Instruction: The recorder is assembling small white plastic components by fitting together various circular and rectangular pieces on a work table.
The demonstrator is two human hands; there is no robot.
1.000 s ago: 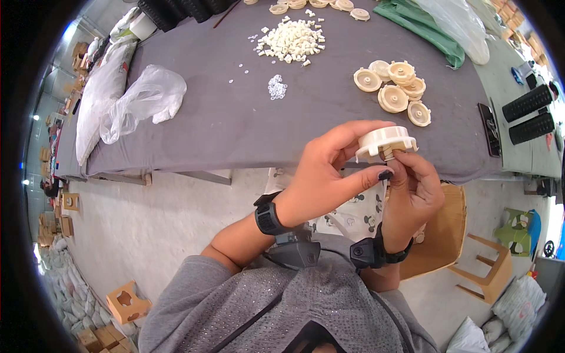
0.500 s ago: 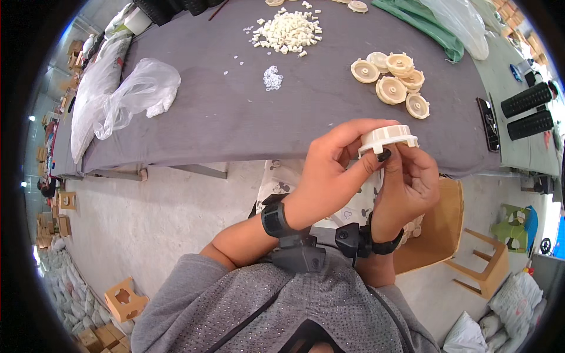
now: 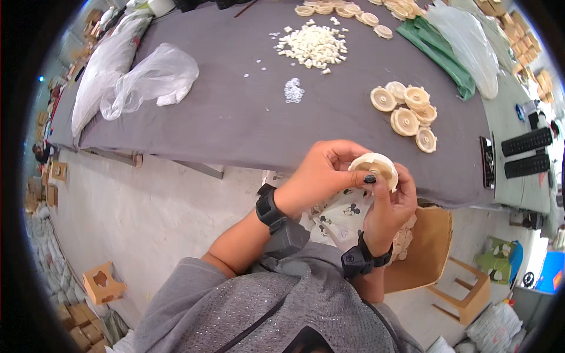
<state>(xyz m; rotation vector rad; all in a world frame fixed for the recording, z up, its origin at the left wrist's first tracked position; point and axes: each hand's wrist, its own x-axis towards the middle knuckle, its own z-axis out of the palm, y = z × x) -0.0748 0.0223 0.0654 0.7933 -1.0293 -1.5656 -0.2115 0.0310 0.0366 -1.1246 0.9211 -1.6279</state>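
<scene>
Between my two hands, just off the table's near edge, is a round cream plastic cap (image 3: 382,167), tilted so its hollow side faces me. My left hand (image 3: 329,170) grips its left rim, with the thumb across the front. Around the right rim curl the fingers of my right hand (image 3: 391,203), its thumb reaching into the hollow. Beyond, on the table, a small group of similar caps (image 3: 405,122) lies to the right. Farther off are a heap of small cream plastic pieces (image 3: 313,45) and a little pile of translucent washers (image 3: 293,92).
A grey cloth covers the table (image 3: 223,129). Clear plastic bags (image 3: 159,76) lie at its left, a green bag (image 3: 438,56) at far right. Below the right side stands an open cardboard box (image 3: 426,253) holding more caps, beside a wooden stool (image 3: 465,294).
Both hands have drawn the cap nearer to me and turned it, so its hollow side now shows. The head view has shifted, bringing more caps at the table's far side into sight.
</scene>
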